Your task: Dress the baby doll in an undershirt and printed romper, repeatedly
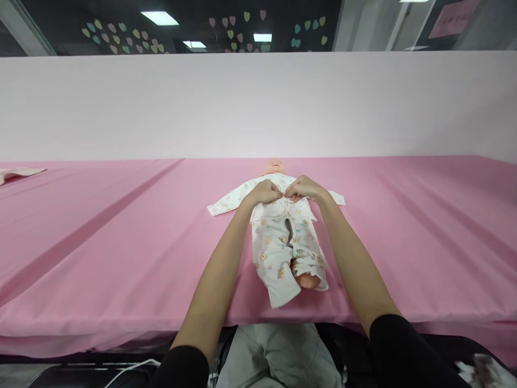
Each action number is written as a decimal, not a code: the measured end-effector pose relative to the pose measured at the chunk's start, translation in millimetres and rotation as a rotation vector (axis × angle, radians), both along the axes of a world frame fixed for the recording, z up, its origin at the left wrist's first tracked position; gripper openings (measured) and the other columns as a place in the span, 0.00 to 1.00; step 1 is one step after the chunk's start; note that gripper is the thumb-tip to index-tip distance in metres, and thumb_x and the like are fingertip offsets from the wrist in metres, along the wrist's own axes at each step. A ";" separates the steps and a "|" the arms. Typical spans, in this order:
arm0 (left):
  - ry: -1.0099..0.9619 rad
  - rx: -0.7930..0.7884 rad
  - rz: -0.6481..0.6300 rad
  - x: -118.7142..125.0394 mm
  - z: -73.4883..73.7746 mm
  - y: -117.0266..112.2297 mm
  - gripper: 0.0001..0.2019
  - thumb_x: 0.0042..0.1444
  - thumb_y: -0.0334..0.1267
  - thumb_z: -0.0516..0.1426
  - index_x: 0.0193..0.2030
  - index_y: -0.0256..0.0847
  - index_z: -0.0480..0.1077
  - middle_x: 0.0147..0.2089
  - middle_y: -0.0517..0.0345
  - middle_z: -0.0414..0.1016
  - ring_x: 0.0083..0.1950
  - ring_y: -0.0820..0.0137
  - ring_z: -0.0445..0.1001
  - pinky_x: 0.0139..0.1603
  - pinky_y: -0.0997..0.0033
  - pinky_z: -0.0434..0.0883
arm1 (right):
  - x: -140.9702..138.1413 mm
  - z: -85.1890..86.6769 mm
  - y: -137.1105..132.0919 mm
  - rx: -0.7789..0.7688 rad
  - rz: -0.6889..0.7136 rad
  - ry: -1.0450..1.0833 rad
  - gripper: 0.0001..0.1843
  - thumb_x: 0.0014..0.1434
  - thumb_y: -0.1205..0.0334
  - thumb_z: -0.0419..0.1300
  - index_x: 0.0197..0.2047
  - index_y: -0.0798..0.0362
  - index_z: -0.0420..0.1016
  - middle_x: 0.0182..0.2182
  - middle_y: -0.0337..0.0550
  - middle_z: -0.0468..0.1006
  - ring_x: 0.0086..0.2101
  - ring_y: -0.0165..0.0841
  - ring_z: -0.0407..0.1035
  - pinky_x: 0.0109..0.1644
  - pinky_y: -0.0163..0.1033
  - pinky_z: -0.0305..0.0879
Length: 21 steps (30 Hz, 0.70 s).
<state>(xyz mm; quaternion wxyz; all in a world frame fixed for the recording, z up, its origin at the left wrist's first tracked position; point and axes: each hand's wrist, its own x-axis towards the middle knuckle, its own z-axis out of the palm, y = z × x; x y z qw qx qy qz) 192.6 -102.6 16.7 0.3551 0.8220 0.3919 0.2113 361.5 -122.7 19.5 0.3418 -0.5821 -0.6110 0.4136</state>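
A baby doll (276, 166) lies on its back on a pink-covered table, its head away from me. It wears a white printed top (238, 196) with the sleeves spread out, and matching white printed trousers (271, 258). One doll foot (307, 281) shows at the trouser hem on the right; the other foot is hidden. My left hand (265, 192) and my right hand (304, 188) meet over the doll's chest. Both have their fingers pinched on the front of the top, close together. What lies between the fingertips is too small to make out.
The pink cover (121, 258) spreads over the table with some creases. A pale cloth (18, 173) lies at the far left edge. Behind the table stands a white partition (258, 108). A white cable (133, 367) hangs at the lower left, below the table edge.
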 end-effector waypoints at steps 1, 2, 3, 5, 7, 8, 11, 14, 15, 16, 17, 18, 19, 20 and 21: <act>0.004 0.003 0.014 0.6 -0.8 0.8 0.12 0.43 0.36 0.55 0.14 0.38 0.58 0.15 0.63 0.58 0.16 0.79 0.56 0.19 0.76 0.56 | -0.4 0.4 -0.6 0.013 0.009 -0.016 0.04 0.41 0.76 0.62 0.20 0.61 0.75 0.19 0.43 0.74 0.21 0.27 0.68 0.25 0.29 0.70; 0.008 -0.001 0.025 1.0 -1.3 1.2 0.12 0.43 0.36 0.55 0.14 0.38 0.58 0.15 0.63 0.58 0.16 0.78 0.56 0.19 0.76 0.56 | -0.9 1.0 -1.1 0.024 0.017 -0.033 0.04 0.40 0.77 0.61 0.20 0.61 0.74 0.18 0.43 0.74 0.21 0.27 0.68 0.24 0.29 0.70; 0.008 -0.011 0.030 1.4 -1.4 1.5 0.11 0.42 0.35 0.55 0.14 0.38 0.58 0.15 0.63 0.58 0.16 0.78 0.56 0.19 0.75 0.56 | -1.7 1.5 -1.3 0.030 0.017 -0.048 0.04 0.40 0.77 0.61 0.19 0.61 0.74 0.18 0.43 0.74 0.21 0.27 0.68 0.24 0.29 0.70; -0.010 -0.034 0.026 1.6 -1.1 1.5 0.11 0.42 0.35 0.54 0.14 0.39 0.57 0.15 0.63 0.57 0.17 0.78 0.56 0.18 0.76 0.55 | -3.5 2.3 -1.0 0.026 -0.009 -0.056 0.05 0.39 0.78 0.61 0.19 0.61 0.73 0.17 0.44 0.74 0.20 0.28 0.68 0.23 0.30 0.69; -0.037 -0.045 0.025 1.3 -0.9 1.5 0.13 0.42 0.35 0.54 0.14 0.39 0.54 0.15 0.64 0.53 0.17 0.79 0.54 0.18 0.76 0.54 | -5.4 2.5 0.5 0.013 -0.056 -0.040 0.05 0.39 0.78 0.61 0.18 0.62 0.72 0.16 0.43 0.72 0.19 0.28 0.67 0.22 0.30 0.69; -0.052 -0.044 0.026 1.2 -1.1 1.6 0.13 0.42 0.35 0.54 0.14 0.40 0.52 0.15 0.65 0.52 0.17 0.79 0.53 0.18 0.76 0.54 | -6.1 2.4 1.5 0.003 -0.078 -0.026 0.05 0.39 0.78 0.62 0.19 0.62 0.72 0.15 0.43 0.72 0.18 0.28 0.66 0.22 0.30 0.69; -0.083 -0.051 0.019 0.6 -2.4 2.7 0.14 0.41 0.35 0.54 0.14 0.40 0.50 0.15 0.65 0.48 0.17 0.79 0.51 0.18 0.76 0.52 | -6.8 1.0 4.9 -0.024 -0.125 0.022 0.04 0.39 0.78 0.62 0.19 0.62 0.72 0.13 0.43 0.71 0.16 0.28 0.65 0.21 0.30 0.68; -0.095 -0.075 0.027 0.7 -4.0 3.4 0.14 0.41 0.35 0.54 0.15 0.40 0.50 0.16 0.66 0.48 0.17 0.80 0.50 0.18 0.76 0.52 | -5.5 -1.4 7.9 -0.046 -0.141 0.075 0.05 0.39 0.79 0.62 0.20 0.63 0.71 0.13 0.43 0.70 0.16 0.27 0.65 0.21 0.30 0.67; -0.098 -0.086 0.039 1.0 -4.3 3.4 0.14 0.40 0.35 0.54 0.15 0.40 0.50 0.16 0.66 0.48 0.18 0.80 0.50 0.18 0.76 0.52 | -4.9 -2.3 8.9 -0.055 -0.146 0.086 0.05 0.39 0.79 0.62 0.19 0.63 0.71 0.13 0.43 0.70 0.16 0.27 0.64 0.21 0.30 0.66; -0.101 -0.096 0.050 1.3 -4.5 3.3 0.15 0.40 0.35 0.55 0.15 0.40 0.49 0.16 0.66 0.47 0.18 0.80 0.50 0.18 0.76 0.53 | -4.3 -3.3 9.8 -0.063 -0.151 0.095 0.05 0.39 0.79 0.62 0.19 0.63 0.71 0.13 0.43 0.70 0.15 0.27 0.64 0.20 0.30 0.66; -0.102 -0.102 0.059 1.7 -4.5 3.0 0.15 0.40 0.35 0.55 0.15 0.40 0.49 0.16 0.66 0.47 0.18 0.80 0.50 0.18 0.76 0.53 | -3.7 -4.2 10.6 -0.071 -0.156 0.104 0.06 0.39 0.79 0.63 0.19 0.63 0.70 0.13 0.43 0.70 0.15 0.27 0.64 0.20 0.29 0.65; -0.101 -0.106 0.062 2.0 -4.3 2.6 0.15 0.40 0.35 0.55 0.15 0.40 0.48 0.16 0.66 0.46 0.18 0.80 0.50 0.19 0.76 0.53 | -3.3 -5.1 11.3 -0.077 -0.159 0.117 0.06 0.39 0.79 0.63 0.19 0.63 0.70 0.13 0.43 0.70 0.16 0.27 0.64 0.20 0.29 0.65; -0.099 -0.108 0.060 2.3 -3.9 2.0 0.15 0.40 0.34 0.55 0.15 0.40 0.48 0.16 0.66 0.46 0.18 0.80 0.50 0.19 0.76 0.52 | -3.0 -5.7 11.7 -0.084 -0.158 0.132 0.07 0.39 0.79 0.63 0.19 0.63 0.70 0.13 0.43 0.70 0.16 0.26 0.64 0.20 0.29 0.64; -0.096 -0.107 0.058 2.6 -3.2 1.4 0.16 0.39 0.34 0.55 0.15 0.40 0.48 0.16 0.66 0.46 0.18 0.80 0.50 0.19 0.76 0.52 | -2.8 -6.1 11.8 -0.090 -0.153 0.148 0.07 0.39 0.79 0.63 0.18 0.62 0.69 0.13 0.42 0.70 0.16 0.26 0.64 0.20 0.29 0.64; -0.094 -0.106 0.057 2.8 -2.3 0.6 0.16 0.39 0.34 0.55 0.15 0.40 0.48 0.16 0.66 0.46 0.18 0.80 0.49 0.19 0.77 0.52 | -2.8 -6.1 11.5 -0.098 -0.149 0.164 0.08 0.40 0.79 0.63 0.18 0.62 0.69 0.13 0.42 0.70 0.16 0.25 0.63 0.20 0.28 0.64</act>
